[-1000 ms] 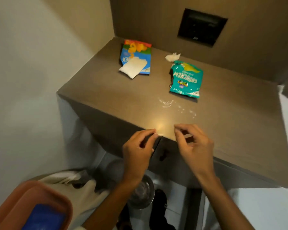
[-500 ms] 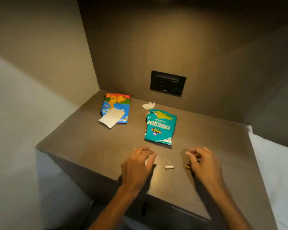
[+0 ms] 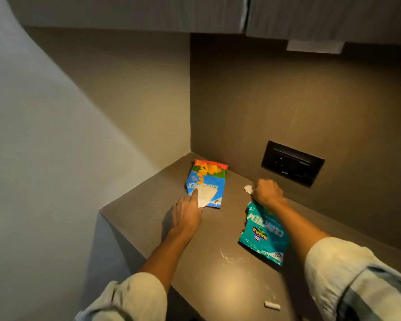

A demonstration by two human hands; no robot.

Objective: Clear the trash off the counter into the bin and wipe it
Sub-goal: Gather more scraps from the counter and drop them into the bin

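Note:
A blue and orange snack bag (image 3: 207,179) lies at the back left of the brown counter (image 3: 144,216), with a white folded napkin (image 3: 206,195) on it. My left hand (image 3: 188,214) rests on the napkin's left edge with the index finger stretched over it; its other fingers are hidden underneath. A torn teal snack bag (image 3: 263,235) lies to the right. My right hand (image 3: 267,193) is closed at the teal bag's far end, and a crumpled white tissue (image 3: 248,188) sticks out of its fingers.
A small white stub (image 3: 271,305) lies near the counter's front edge, and a white powdery smear (image 3: 229,258) sits in front of the teal bag. A black socket panel (image 3: 292,162) is on the back wall. Walls close the left and back; cabinets hang overhead.
Both hands have moved from the front of the counter to its back, the left onto the napkin and the right onto the tissue. The white stub stays at the front.

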